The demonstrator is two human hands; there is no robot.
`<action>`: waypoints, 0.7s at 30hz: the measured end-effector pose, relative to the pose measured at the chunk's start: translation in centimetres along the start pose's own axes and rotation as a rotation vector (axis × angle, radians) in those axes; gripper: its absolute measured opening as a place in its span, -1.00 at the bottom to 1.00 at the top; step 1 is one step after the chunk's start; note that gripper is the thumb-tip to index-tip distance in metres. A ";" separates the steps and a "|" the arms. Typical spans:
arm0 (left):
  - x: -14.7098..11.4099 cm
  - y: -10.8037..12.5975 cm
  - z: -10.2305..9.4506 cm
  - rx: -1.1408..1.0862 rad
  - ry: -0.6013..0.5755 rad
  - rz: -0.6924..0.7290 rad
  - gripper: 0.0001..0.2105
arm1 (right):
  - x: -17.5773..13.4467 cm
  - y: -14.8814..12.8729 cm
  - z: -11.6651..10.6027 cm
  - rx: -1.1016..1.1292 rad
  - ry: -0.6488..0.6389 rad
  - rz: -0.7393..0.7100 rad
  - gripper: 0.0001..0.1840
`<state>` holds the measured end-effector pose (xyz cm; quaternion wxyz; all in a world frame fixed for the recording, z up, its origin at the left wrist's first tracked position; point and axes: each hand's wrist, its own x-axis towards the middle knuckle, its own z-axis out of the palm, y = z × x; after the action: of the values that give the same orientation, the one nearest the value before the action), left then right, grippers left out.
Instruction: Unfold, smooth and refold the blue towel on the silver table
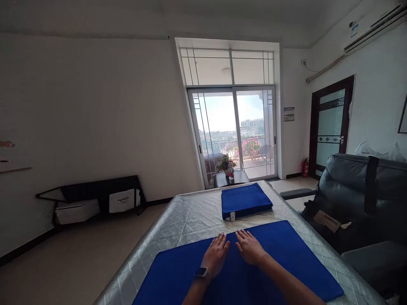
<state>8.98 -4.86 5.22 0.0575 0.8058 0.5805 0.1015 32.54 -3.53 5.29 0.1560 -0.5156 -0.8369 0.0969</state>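
A blue cloth (273, 248) lies spread out over the near part of a table with a silvery quilted cover (187, 216). My left hand (216, 253), with a watch (201, 272) at the wrist, rests flat on the cloth near its far edge, fingers stretched forward. Beside it my right hand (249, 247) lies flat too, its fingertips at that same edge. Neither hand grips anything. Beyond the cloth sits a folded blue bundle (246, 199) with a small white tag (232, 216) on its near side. The cloth's near edge is out of view.
A black armchair (346, 195) stands close on the right, with a brown paper-like piece (327, 221) on it. Past the table's far end, a small dark table (237, 180) holds a bottle (230, 170) and a plant (225, 163). A black bench (101, 190) lines the left wall.
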 end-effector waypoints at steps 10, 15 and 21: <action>2.2 2.5 4.3 -0.013 0.008 0.000 -0.30 | 2.4 -2.9 4.7 -0.027 -0.064 -0.023 -0.28; 2.2 2.6 4.3 -0.030 0.019 -0.016 -0.30 | 2.6 -3.1 4.7 -0.051 -0.059 -0.017 -0.29; 0.8 -0.5 3.1 0.126 0.034 -0.108 -0.34 | 1.8 -2.0 3.4 -0.049 -0.046 0.086 -0.28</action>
<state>9.45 -3.89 2.15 0.0023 0.7735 0.6293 0.0754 28.83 -2.80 3.06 0.1197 -0.5524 -0.8194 0.0948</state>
